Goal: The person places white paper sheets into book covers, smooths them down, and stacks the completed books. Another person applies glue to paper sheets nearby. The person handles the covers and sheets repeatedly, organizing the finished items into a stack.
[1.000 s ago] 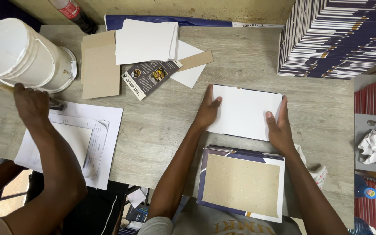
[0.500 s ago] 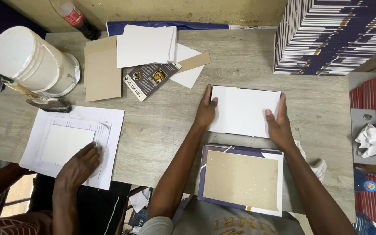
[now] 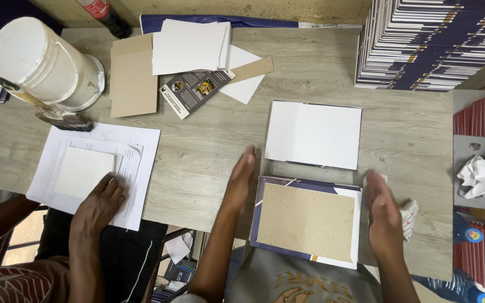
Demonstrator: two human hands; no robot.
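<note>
Cover lies flat at the surface near edge, board face up, between both hands. Left hand and right hand open, flanking it, gripping nothing. Looks stiff, light; side edges seem best to take. White sheet just beyond.

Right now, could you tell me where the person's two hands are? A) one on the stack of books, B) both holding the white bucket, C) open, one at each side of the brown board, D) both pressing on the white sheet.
C: the left hand and right hand are open, flanking the brown board; the white sheet lies untouched beyond it.
</note>
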